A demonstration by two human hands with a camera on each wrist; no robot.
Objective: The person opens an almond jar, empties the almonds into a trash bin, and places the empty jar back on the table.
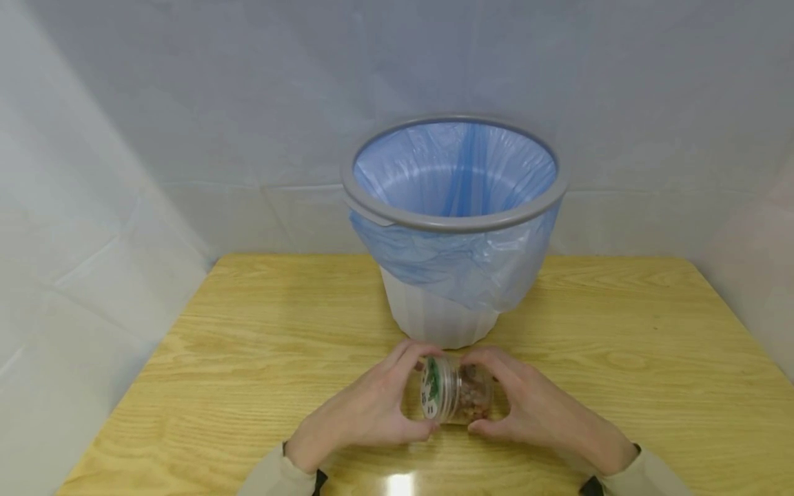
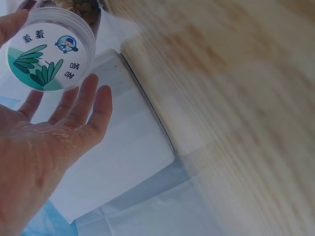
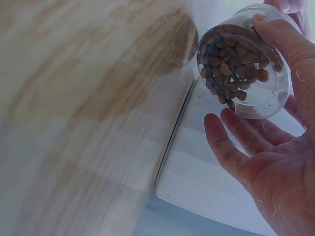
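Note:
A clear jar (image 1: pixel 474 394) of small brown pieces lies sideways between the two hands, in front of the bin. Its lid (image 1: pixel 432 387), with a green and white label, faces left. The left hand (image 1: pixel 378 399) grips the lid end, thumb on the near side and fingers on the far side. The right hand (image 1: pixel 533 403) holds the base end the same way. In the left wrist view the lid (image 2: pixel 49 56) rests between thumb and fingers of the left hand (image 2: pixel 49 132). The right wrist view shows the jar's base (image 3: pixel 241 73) beside the right hand (image 3: pixel 280 157).
A white bin (image 1: pixel 443 310) with a grey rim (image 1: pixel 455 224) and a blue bag (image 1: pixel 459 265) folded over it stands on the wooden table (image 1: pixel 279 331), just beyond the hands. Pale sheeting (image 1: pixel 248 103) hangs behind and beside the table.

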